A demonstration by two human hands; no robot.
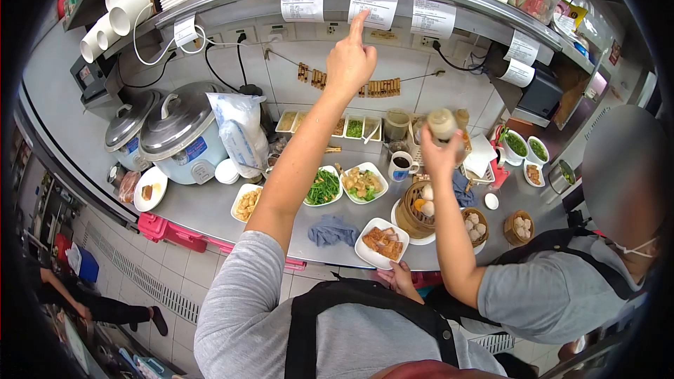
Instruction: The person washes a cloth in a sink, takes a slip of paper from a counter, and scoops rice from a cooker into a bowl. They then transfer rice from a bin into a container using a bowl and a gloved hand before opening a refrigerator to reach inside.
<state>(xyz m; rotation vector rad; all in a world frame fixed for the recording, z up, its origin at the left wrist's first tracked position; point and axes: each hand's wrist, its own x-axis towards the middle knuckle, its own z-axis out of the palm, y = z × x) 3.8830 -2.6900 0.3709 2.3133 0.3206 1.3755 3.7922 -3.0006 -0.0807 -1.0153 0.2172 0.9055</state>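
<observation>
My left hand (351, 63) reaches up to the shelf edge with its index finger stretched out, the other fingers folded, holding nothing. Its fingertip is at the middle printed order slip (375, 5). Low at the counter's front edge, my right hand (401, 279) grips the rim of a white square plate (370, 256). Sliced, browned, crisp-looking food (383, 241) lies on that plate. Beside it on the counter is a crumpled blue cloth (333, 230). A bamboo steamer (405, 212) with buns stands just behind the plate.
At the right, a co-worker's hand (441, 154) holds a blurred jar (442, 125) over the counter. Two rice cookers (181, 130) stand left. Plates of greens (323, 188) and mixed vegetables (364, 182) sit mid-counter, near a dark-filled mug (400, 167). Cups and plates load the shelf.
</observation>
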